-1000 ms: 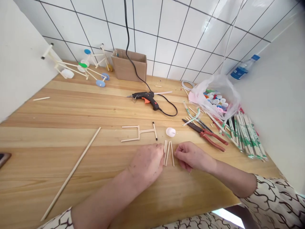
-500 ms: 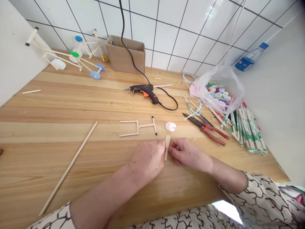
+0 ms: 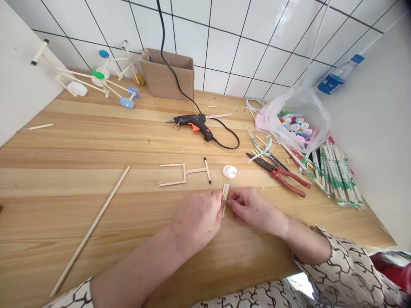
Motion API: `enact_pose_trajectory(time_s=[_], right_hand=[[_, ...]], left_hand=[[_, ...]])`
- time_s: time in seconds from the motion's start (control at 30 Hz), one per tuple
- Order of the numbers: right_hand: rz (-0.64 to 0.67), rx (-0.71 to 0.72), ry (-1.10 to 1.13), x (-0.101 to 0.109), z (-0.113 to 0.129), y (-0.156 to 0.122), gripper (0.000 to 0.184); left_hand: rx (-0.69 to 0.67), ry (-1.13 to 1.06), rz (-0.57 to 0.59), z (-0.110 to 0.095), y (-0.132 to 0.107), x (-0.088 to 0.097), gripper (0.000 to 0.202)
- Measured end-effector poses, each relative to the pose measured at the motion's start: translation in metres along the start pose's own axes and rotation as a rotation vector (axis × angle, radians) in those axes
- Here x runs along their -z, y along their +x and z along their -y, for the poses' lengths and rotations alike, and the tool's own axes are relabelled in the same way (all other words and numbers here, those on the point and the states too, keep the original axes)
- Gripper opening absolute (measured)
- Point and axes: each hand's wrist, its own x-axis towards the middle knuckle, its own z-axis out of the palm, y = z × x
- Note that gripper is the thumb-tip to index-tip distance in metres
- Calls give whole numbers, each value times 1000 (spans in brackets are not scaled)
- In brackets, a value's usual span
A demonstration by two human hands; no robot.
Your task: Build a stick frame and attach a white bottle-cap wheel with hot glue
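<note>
A small bundle of short wooden sticks lies side by side on the table between my hands. My left hand is closed, its fingertips pressing the bundle from the left and hiding part of it. From the other side my right hand pinches at the sticks with curled fingers. Just beyond them sits a white bottle cap piece with a thin stick end poking out. To its left lies an H-like stick frame with a black-tipped crossbar.
A glue gun lies farther back, its cord running past a cardboard box. Red-handled pliers, a bag of bottle caps and wrapped chopsticks are right. A long stick and a wheeled stick model are left.
The view has shifted slightly. My left fingertips cover a little more of the short sticks; both hands otherwise stay in place.
</note>
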Motion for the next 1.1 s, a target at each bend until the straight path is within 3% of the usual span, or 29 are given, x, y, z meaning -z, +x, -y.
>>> enact_pose_trajectory(time_s=[0.4,0.77,1.1], right_hand=[[-71,117,49,-4,-15,-2,15],[-153,64,-92,-7,-13,7,25],[-168,36,-191,-6,-7,8,20]], left_hand=[[94,-132,87,5,2,4,13],[140,-161,155,0,5,9,20],[84,-53,74,-2,3,6,16]])
